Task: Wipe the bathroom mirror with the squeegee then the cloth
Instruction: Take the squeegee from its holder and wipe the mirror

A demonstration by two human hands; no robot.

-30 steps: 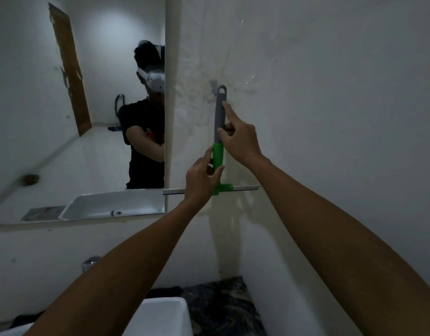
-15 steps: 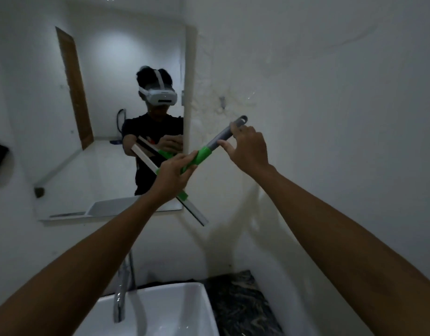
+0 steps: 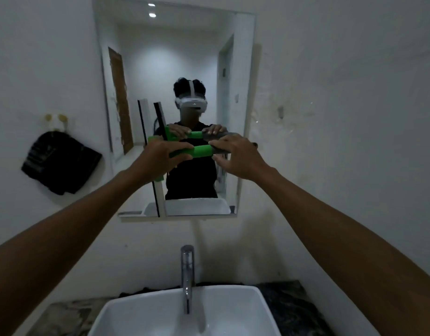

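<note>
The squeegee (image 3: 199,151) is held level in front of the mirror (image 3: 175,57), at about the mirror's mid-height, its handle running left to right across the glass. Its blade stands upright at the handle's left end, along the left part of the mirror; whether the rubber edge touches the glass cannot be told. The left hand (image 3: 165,154) is closed around the green section of the handle next to the blade. The right hand (image 3: 235,154) pinches the grey end of the handle with thumb and fingertips, loosely curled. The left hand is the nearer of the two to the blade, so it likely governs the pressure. With the blade upright, a sideways pull toward the mirror's right edge looks the natural stroke. The cloth (image 3: 61,161) hangs on the wall left of the mirror, well apart.
</note>
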